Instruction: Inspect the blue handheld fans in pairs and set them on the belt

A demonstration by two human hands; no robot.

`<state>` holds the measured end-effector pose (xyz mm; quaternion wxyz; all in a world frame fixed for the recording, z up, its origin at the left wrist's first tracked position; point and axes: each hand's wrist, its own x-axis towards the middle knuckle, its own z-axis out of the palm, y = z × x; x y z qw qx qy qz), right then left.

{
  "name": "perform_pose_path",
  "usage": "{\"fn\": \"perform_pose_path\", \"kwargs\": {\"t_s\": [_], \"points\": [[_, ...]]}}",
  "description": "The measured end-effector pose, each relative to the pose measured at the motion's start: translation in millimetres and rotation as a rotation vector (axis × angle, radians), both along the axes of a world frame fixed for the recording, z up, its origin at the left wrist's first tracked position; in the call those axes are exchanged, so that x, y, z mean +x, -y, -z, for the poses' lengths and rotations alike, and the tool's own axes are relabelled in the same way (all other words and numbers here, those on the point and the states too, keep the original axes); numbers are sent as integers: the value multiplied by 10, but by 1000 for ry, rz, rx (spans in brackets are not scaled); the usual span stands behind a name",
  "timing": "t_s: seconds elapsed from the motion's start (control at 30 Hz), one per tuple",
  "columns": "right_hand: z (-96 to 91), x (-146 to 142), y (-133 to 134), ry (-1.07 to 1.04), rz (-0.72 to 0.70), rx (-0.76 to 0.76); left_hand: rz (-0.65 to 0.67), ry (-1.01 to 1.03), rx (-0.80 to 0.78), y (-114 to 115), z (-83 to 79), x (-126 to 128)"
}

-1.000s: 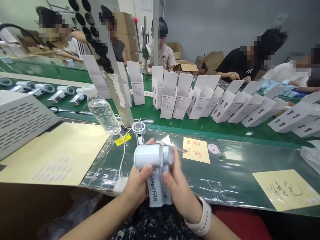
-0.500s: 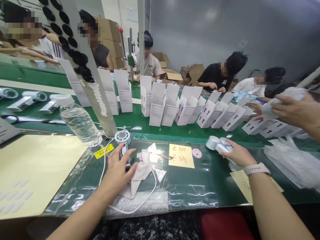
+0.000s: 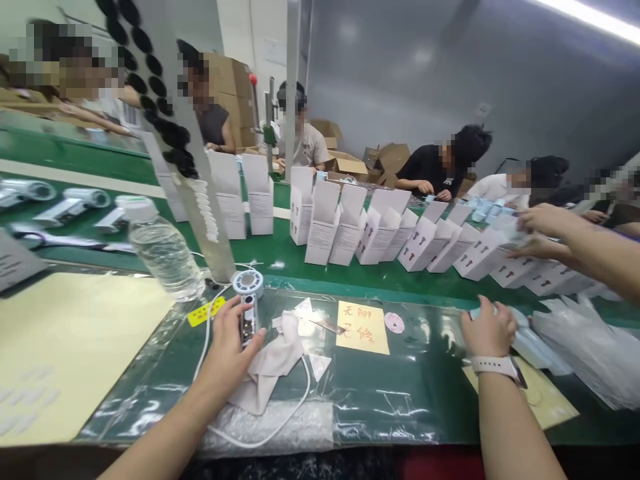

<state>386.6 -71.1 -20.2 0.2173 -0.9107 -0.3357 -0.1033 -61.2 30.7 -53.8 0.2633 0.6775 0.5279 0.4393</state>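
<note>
White plastic handheld fan (image 3: 248,303) lies handle-first toward the left hand (image 3: 227,343), which pinches it (the nearer one). Right hand (image 3: 487,328), well apart, seems closed on a pale plastic bag (image 3: 530,340).

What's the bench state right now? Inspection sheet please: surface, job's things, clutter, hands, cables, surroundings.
Surface: green mat under clear film; yellow sheet on the left.
Job's things: small fan lying on the mat; pale item beside the plastic bags, identity unclear.
Clutter: cloth, water bottle, handwritten note, bubble wrap.
Hands: left hand with fingers round the fan's handle; right hand curled over the pale item, grip unclear.
Cables: white cable looping past the cloth.
Surroundings: open white cartons in a row on the green belt; more fans far left; a co-worker's hands at right.
</note>
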Motion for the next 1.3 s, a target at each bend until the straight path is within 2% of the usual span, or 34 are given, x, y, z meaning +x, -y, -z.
{"fn": "perform_pose_path", "kwargs": {"t_s": [0.17, 0.27, 0.3, 0.37, 0.47, 0.57, 0.67, 0.77, 0.9, 1.03, 1.13, 1.3], "points": [[-1, -1238, -442, -179, -761, -111, -27, 60, -22, 66, 11, -8], [-96, -2063, -516, -271, -1089, -155, -58, 97, -41, 118, 14, -14], [-126, -2316, -523, -310, -1167, -187, -72, 118, -48, 134, 13, -14], [-151, -2745, -530, -367, -1236, -246, -118, 170, -47, 169, 0, -20], [-76, -3121, -554, -350, -1263, -318, -193, 245, 18, 272, -48, -82], [62, -3203, -574, -273, -1288, -347, -150, 225, 134, 425, -112, -255], [152, -3176, -562, -247, -1306, -318, -50, 99, 220, 504, -167, -483], [181, -3167, -543, -278, -1296, -274, -1, -16, 105, 441, -198, -593], [204, -3114, -586, -401, -1321, -154, 112, -210, -117, 303, -216, -431], [223, -2939, -693, -535, -1256, 0, 188, -338, -169, 220, -230, -173], [229, -2843, -739, -548, -1202, 24, 107, -208, -186, 157, -211, -95], [280, -2870, -709, -583, -1268, 33, -92, 323, -254, 32, -126, -186]]}}
